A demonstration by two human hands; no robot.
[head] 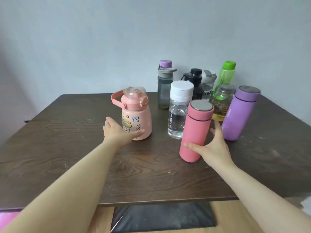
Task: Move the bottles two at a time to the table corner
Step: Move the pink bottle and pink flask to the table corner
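Two open hands, left hand [117, 132] by the pink jug [136, 115], right hand [213, 145] cupping the pink flask [196, 130], unclenched; a nudge might topple it onto the clear bottle [179, 111]

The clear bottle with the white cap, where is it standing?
The clear bottle with the white cap stands upright mid-table in the head view, between the pink handled jug on its left and the pink flask at its front right.

Dark wood table [67, 148] (dusty): ten upright bottles [178, 110] clustered at far right.
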